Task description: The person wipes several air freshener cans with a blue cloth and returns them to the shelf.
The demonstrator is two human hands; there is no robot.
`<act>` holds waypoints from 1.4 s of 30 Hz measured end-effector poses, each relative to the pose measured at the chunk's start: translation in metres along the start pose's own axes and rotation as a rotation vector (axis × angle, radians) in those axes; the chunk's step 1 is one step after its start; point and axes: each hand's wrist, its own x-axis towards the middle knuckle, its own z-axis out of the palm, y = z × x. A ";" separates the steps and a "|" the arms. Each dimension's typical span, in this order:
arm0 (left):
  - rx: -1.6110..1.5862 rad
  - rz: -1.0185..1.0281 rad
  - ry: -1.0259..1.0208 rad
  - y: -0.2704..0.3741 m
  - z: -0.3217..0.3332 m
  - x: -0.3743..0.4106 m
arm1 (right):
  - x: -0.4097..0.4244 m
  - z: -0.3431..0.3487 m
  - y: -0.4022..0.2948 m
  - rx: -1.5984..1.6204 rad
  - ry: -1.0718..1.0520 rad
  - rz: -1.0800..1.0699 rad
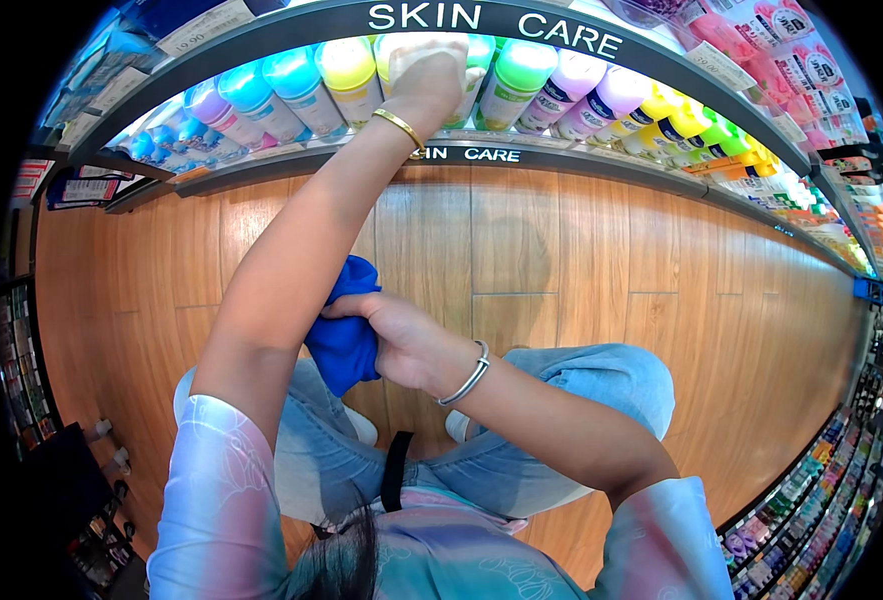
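Observation:
My left hand (430, 75) reaches into a lit shop shelf, among a row of capped plastic bottles. It lies over the bottles between a yellow-capped bottle (347, 71) and a green-capped bottle (516, 82). Part of a teal-capped bottle (480, 51) shows beside its fingers. Glare and the upper shelf edge hide the fingertips, so whether they grip a bottle is unclear. Lower down, my right hand (411, 341) clasps a bunched blue cloth (344, 349). The cloth hangs beside my left forearm, above my bent knees, and the forearm covers part of it.
The upper shelf's dark front rail (321, 28) bears lettering and crosses just above the bottles. A second lettered rail (554, 157) runs below them. Pink packets (779, 60) fill the upper right. Wood-look flooring (516, 247) lies beneath me, with stocked racks (809, 495) at lower right.

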 end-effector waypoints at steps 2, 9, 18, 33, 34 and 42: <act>-0.047 0.036 -0.028 -0.001 0.000 -0.003 | -0.002 0.001 0.001 -0.044 -0.009 0.004; -0.167 0.187 0.213 0.004 -0.010 -0.037 | -0.013 0.006 0.002 -0.432 -0.076 -0.034; -0.305 0.268 0.231 -0.005 -0.099 -0.077 | -0.007 0.002 0.013 -0.471 -0.060 0.105; -0.842 -0.542 0.263 -0.070 -0.150 -0.159 | -0.016 -0.011 -0.015 -0.056 0.235 -0.586; -0.835 -0.583 0.237 -0.078 -0.147 -0.161 | -0.014 -0.007 -0.015 -0.122 0.334 -0.617; -1.074 -0.705 0.089 -0.092 -0.126 -0.176 | -0.014 0.033 0.013 -1.892 0.159 -1.353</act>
